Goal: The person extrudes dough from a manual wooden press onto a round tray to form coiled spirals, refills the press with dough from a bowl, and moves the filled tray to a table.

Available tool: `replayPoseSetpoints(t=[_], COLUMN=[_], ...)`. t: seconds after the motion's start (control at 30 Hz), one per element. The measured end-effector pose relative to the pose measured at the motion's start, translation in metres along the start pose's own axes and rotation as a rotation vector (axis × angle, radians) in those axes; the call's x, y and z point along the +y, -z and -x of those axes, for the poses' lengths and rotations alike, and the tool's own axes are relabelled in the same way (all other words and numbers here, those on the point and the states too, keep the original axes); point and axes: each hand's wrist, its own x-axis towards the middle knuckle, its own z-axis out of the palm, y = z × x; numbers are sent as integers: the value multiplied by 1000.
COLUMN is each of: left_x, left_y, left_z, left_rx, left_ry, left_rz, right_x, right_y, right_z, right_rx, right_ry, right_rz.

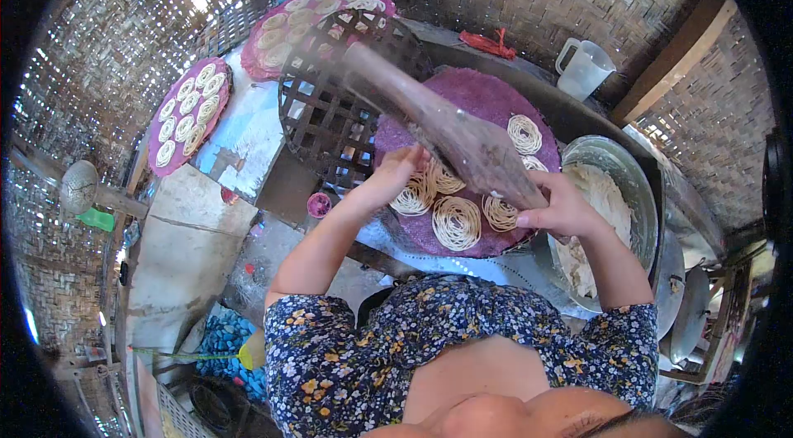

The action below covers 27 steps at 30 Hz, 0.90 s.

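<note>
My right hand (563, 205) is closed round the lower end of a thick, pale-dusted wooden press tool (462, 132), which slants up to the left; its far end is smeared. My left hand (402, 174) is curled beside the tool's left edge, fingertips partly hidden, close to hanging noodle strands (424, 184). Beneath both hands lies a round purple mat (479, 91) with several noodle coils (456, 223) on it. To the right, partly behind my right forearm, a metal basin (644, 182) holds white dough (601, 190).
A dark open-weave round tray (318, 120) leans left of the mat. Two more purple mats with coils, one near (157, 137) and one farther back (256, 66), stand left. A white jug (585, 71) and red plastic bag (489, 44) rest on the back ledge. A pink cup (319, 205) sits lower left.
</note>
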Motion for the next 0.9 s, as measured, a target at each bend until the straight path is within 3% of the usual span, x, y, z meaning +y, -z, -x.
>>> replayPoseSetpoints(t=[0.13, 0.23, 0.33, 0.43, 0.5, 0.57, 0.63, 0.7, 0.73, 0.83, 0.87, 0.9], left_x=[15, 13, 10, 21, 59, 98, 100, 88, 100, 70, 64, 54], left_y=[5, 12, 27, 58, 81, 100, 116, 129, 123, 127, 125, 126], left_z=[33, 49, 52, 25, 13, 9, -11, -28, -28, -57, -60, -65], left_rx=[217, 188, 328, 691, 436, 50, -100, -187, -65, -87, 68, 72], left_ry=[-255, -406, -419, -288, -428, -586, -810, -921, -823, -833, -839, -846], left_rz=[-655, -1047, -1210, -972, 666, 1278, 1344, 1276, 1454, 1522, 1461, 1470], right_x=[14, 17, 9, 3, -4, -7, -1, 2, -3, -5, -8, -12], right_y=[8, 8, 9, 6, -4, -5, 2, 5, 8, 12, 8, 6], right_z=[-4, -3, -2, -8, -18, -30, -48, -63, -68, -88, -94, -100], right_rx=[50, 38, 27, -52, -158, -294, -451, -417, -370, -256, -249, -241], right_ry=[56, 12, -18, -19, 22, -24, -157, -141, -184, -258, -246, -233], right_rz=[46, -135, -207, -290, -301, -302, -290, -285, -296, -220, -175, -130])
